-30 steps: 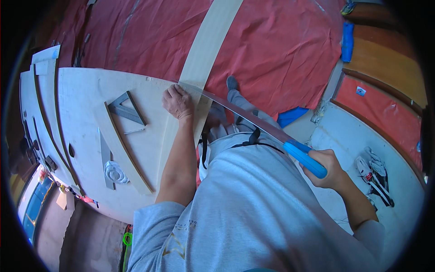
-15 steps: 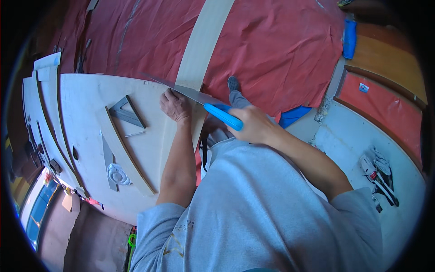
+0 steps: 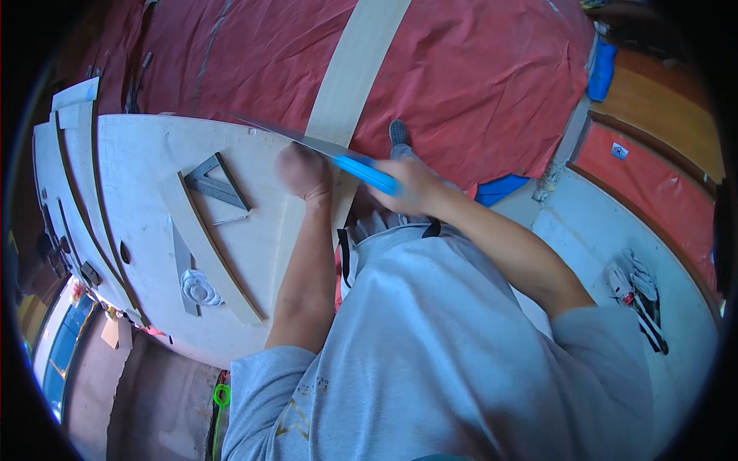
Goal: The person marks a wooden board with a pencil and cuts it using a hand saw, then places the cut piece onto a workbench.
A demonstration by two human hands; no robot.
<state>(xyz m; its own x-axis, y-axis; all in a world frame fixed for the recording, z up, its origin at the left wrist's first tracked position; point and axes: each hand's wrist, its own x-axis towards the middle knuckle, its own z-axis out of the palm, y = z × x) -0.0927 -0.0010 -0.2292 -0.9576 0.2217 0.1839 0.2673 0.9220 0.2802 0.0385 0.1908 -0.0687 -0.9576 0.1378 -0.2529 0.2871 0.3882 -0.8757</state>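
Observation:
My right hand (image 3: 410,187) grips the blue handle (image 3: 367,174) of a hand saw, whose long metal blade (image 3: 317,147) slants up-left across a pale wooden plank (image 3: 356,58). My left hand (image 3: 303,170) is at the white workbench's far right part, on the wood just beside and below the blade; its fingers are blurred. The plank runs from over the red floor covering onto the bench. A grey triangular square (image 3: 206,190) lies on the workbench (image 3: 134,177) left of my left hand, beside a narrow wooden strip (image 3: 213,250).
A crumpled white roll (image 3: 198,290) and several long strips (image 3: 92,200) lie on the bench. My foot (image 3: 398,134) stands on the red covering (image 3: 477,84). Tools and cloth (image 3: 636,296) lie on a white surface at right, near orange and red boards (image 3: 646,173).
My right hand has swept up-left toward my left hand, pushing the saw along across the plank; the handle has moved from the right to the middle. My left hand stays in about the same place.

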